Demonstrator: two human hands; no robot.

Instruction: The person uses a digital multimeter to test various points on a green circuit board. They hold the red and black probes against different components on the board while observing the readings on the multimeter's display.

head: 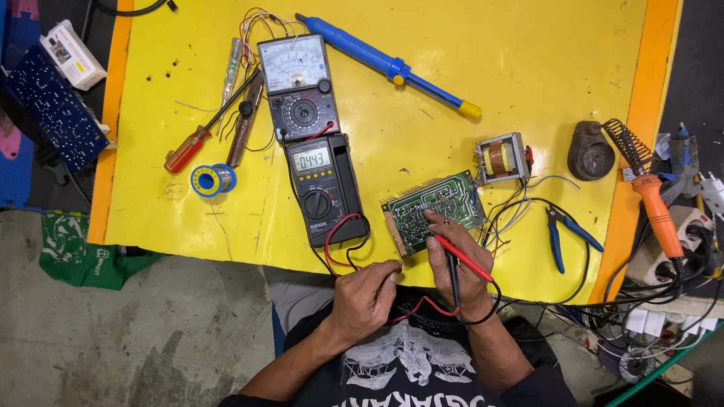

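A green circuit board (430, 203) lies near the front edge of the yellow table (528, 75). My right hand (458, 265) rests on it and grips a red test probe (461, 258) and a black test probe (453, 277), tips touching the board. My left hand (366, 295) sits just off the table edge, fingers curled around the red and black probe leads (341, 241). These leads run to a black digital multimeter (324, 188) with a lit display.
An analogue meter (298, 87), a blue desoldering pump (385, 64), a screwdriver (197, 142) and a solder reel (213, 180) lie at the back left. A small transformer (501, 158), blue pliers (559, 234), and an orange soldering iron (658, 211) in its stand (596, 151) are at the right.
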